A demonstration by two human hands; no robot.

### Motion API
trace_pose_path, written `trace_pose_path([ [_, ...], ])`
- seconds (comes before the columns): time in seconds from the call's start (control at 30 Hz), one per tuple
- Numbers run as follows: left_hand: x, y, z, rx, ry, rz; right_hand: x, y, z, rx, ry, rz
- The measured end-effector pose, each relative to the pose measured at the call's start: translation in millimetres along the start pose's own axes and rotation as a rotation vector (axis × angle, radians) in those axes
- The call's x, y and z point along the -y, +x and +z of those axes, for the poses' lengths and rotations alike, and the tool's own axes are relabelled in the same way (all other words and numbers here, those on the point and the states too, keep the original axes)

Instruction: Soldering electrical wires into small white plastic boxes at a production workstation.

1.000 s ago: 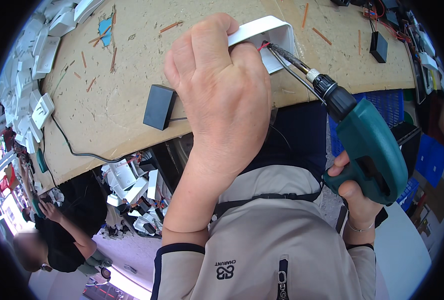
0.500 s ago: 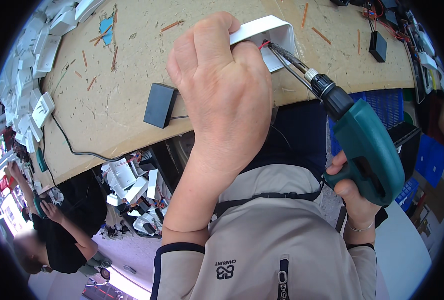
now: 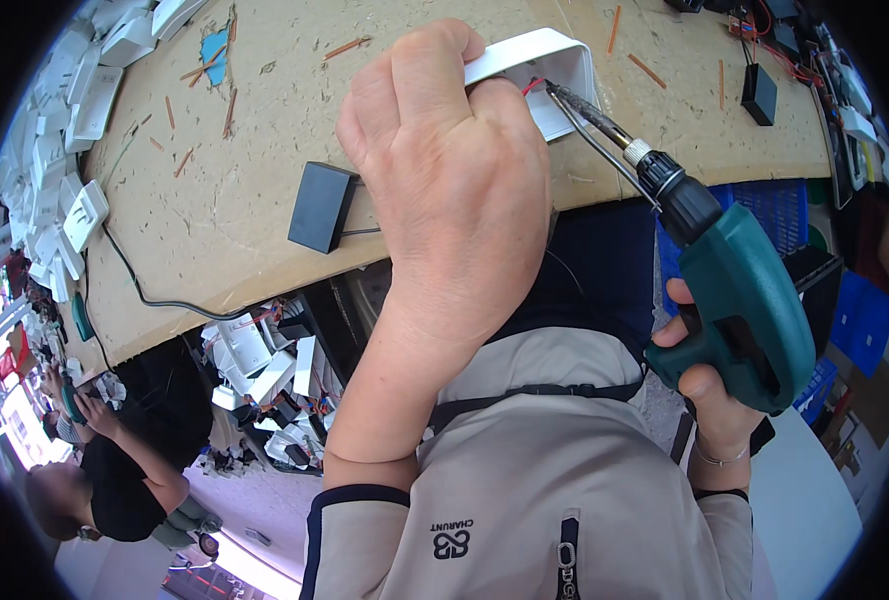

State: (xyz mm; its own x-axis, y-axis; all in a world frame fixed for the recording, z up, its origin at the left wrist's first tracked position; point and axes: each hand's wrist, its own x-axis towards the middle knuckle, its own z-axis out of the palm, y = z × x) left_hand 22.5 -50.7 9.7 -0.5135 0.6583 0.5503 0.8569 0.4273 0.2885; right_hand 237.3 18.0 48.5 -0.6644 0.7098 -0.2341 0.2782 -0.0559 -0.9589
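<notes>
My left hand [image 3: 455, 190] clamps the white housing [image 3: 555, 75] on the tabletop [image 3: 245, 200] while my right hand [image 3: 710, 385], grip wrapped round the green driver [image 3: 740, 300], has its bit inside, so I judge the fastening underway, unfinished.

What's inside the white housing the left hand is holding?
Inside the white housing: the green power screwdriver's bit tip and a bit of red wire. The left hand covers the rest.

Black box [image 3: 323, 207], white casings [image 3: 65, 215], seated co-worker [image 3: 115, 480].

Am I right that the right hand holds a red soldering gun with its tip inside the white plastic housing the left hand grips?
Not quite: in the head view the soldering gun in the right hand is green, not red. Its tip does reach into the white plastic housing gripped by the left hand.
</notes>
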Motion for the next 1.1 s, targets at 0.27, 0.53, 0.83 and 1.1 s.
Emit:
trace_pose_path([
  [0.27,-9,4,-6,0.012,0.031,0.009,4,-2,2,0.008,-0.008,0.066],
  [0.53,-14,5,-14,0.056,0.177,0.075,8,-2,4,-0.012,-0.010,0.112],
  [0.83,-13,5,-14,0.046,0.195,0.089,5,-3,1,-0.001,-0.004,0.089],
  [1.1,-12,5,-15,0.051,0.191,0.097,5,-4,2,0.005,0.011,0.068],
])
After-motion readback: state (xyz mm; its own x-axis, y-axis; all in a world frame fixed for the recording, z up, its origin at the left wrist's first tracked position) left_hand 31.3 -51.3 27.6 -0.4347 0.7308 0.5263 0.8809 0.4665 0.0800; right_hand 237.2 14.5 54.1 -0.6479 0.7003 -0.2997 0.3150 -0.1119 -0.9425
